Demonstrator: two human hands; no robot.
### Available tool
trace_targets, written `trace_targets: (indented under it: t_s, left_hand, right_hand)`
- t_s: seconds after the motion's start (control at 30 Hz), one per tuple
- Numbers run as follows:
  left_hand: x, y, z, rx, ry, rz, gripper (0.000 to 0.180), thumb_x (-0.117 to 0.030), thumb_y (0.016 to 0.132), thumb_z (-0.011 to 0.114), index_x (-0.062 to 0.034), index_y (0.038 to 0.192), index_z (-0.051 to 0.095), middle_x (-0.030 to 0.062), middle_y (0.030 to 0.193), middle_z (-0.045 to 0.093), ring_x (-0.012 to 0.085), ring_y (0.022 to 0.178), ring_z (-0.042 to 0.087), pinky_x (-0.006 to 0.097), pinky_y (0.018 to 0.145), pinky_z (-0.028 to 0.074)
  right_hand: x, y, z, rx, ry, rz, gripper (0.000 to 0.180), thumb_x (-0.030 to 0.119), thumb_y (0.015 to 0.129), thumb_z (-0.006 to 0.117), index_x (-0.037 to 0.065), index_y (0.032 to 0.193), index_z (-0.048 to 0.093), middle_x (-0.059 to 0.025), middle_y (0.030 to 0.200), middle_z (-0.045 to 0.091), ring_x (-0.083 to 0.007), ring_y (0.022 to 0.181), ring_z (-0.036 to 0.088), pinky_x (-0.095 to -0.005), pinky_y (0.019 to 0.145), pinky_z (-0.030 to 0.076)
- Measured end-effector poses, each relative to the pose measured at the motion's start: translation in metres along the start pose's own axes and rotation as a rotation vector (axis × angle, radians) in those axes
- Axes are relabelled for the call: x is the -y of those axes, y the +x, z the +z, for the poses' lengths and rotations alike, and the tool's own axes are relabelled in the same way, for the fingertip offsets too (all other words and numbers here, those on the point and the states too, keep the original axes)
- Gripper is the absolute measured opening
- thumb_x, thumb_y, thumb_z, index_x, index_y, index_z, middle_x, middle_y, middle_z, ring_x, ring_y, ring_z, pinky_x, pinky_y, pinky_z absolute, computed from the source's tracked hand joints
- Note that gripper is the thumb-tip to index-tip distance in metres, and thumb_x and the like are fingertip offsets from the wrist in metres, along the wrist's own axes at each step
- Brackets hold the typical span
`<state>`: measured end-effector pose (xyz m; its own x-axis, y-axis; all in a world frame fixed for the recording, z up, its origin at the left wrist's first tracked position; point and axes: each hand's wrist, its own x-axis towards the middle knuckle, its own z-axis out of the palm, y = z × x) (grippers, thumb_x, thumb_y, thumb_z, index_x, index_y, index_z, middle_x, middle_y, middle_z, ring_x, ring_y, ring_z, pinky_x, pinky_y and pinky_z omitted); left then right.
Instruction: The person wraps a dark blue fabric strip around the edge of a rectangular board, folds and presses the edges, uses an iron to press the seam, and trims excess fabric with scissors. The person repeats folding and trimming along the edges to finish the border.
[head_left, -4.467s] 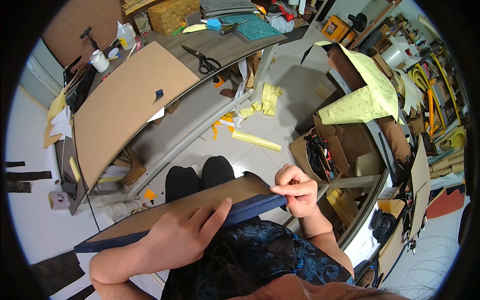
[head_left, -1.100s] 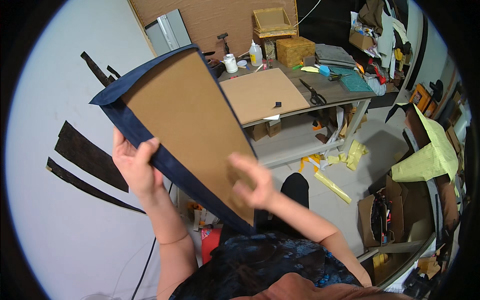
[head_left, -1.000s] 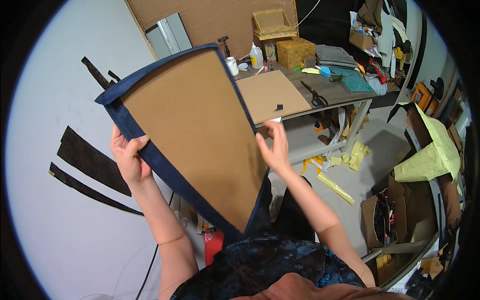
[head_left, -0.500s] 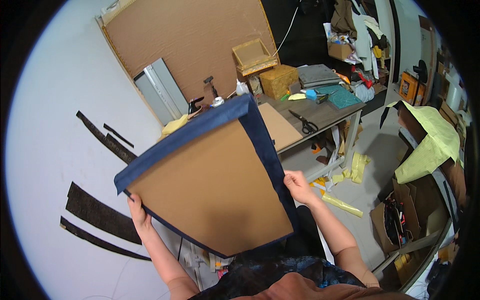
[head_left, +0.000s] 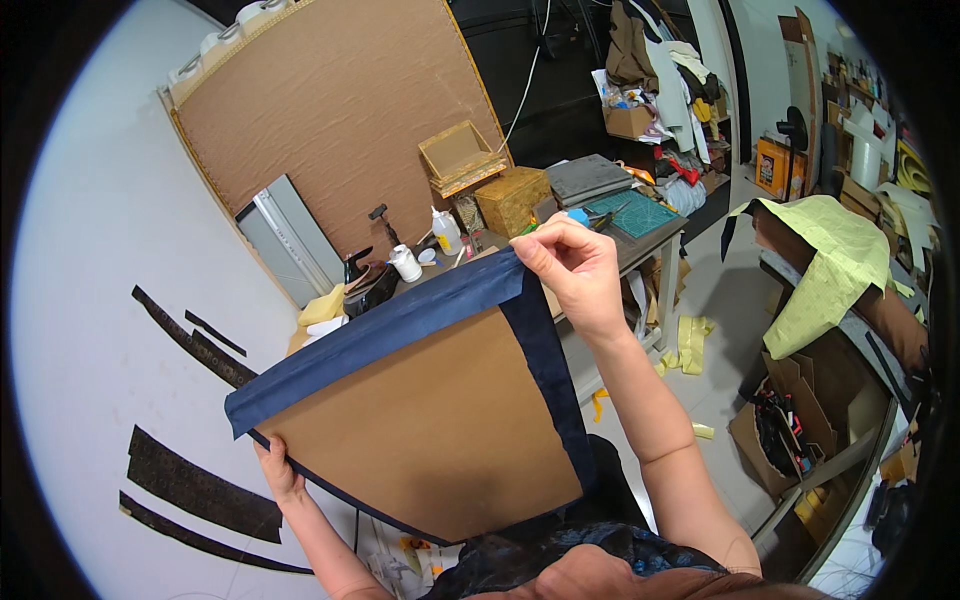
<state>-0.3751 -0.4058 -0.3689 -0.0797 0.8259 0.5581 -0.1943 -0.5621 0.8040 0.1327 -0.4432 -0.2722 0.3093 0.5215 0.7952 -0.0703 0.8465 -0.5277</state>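
Observation:
A large tan board (head_left: 425, 425) with dark blue fabric (head_left: 385, 335) folded along its edges is tilted up in front of me. My left hand (head_left: 279, 467) grips its left edge, the thumb lying on the tan face and the other fingers hidden behind. At the upper right corner my right hand (head_left: 575, 265) pinches the blue fabric between thumb and fingertips. The fabric strip along the top is wide and lighter blue; those on the other sides look darker. The board's lower edge is close to my body.
Behind the board stands a workbench (head_left: 655, 240) with a green cutting mat (head_left: 632, 215), a white bottle (head_left: 446, 231), a hammer (head_left: 382, 222) and a wooden box (head_left: 512, 200). Black strips (head_left: 200, 480) hang on the left wall. Yellow sheeting (head_left: 825, 260) drapes over a stand at right.
My right hand has moved from the board's right edge up to its upper right corner and now pinches the fabric there. The board has sunk slightly, and the view has shifted right.

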Motion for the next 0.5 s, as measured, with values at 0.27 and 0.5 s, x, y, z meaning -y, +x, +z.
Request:
trace_targets:
  t_s: [0.27, 0.5]
  left_hand:
    - [0.001, 0.000, 0.001, 0.037, 0.014, 0.016, 0.070, -0.036, 0.089, 0.077, -0.0019, 0.141, 0.045, 0.0084, 0.132, 0.059, 0.0222, 0.119, 0.058, 0.037, 0.102, 0.045]
    - [0.009, 0.006, 0.001, 0.068, 0.066, 0.051, 0.071, -0.038, 0.092, 0.073, -0.0063, 0.147, 0.040, 0.0097, 0.136, 0.057, 0.0258, 0.120, 0.059, 0.040, 0.101, 0.049]
  right_hand:
    - [0.015, 0.004, -0.022, 0.162, -0.162, 0.051, 0.019, 0.014, 0.082, 0.083, 0.001, 0.086, 0.070, 0.0065, 0.073, 0.047, -0.0036, 0.066, 0.038, -0.0204, 0.060, 0.033]
    - [0.015, -0.009, -0.035, 0.248, -0.088, 0.128, 0.033, 0.015, 0.082, 0.082, 0.002, 0.106, 0.064, 0.0047, 0.084, 0.044, -0.0060, 0.079, 0.038, -0.0204, 0.074, 0.035]
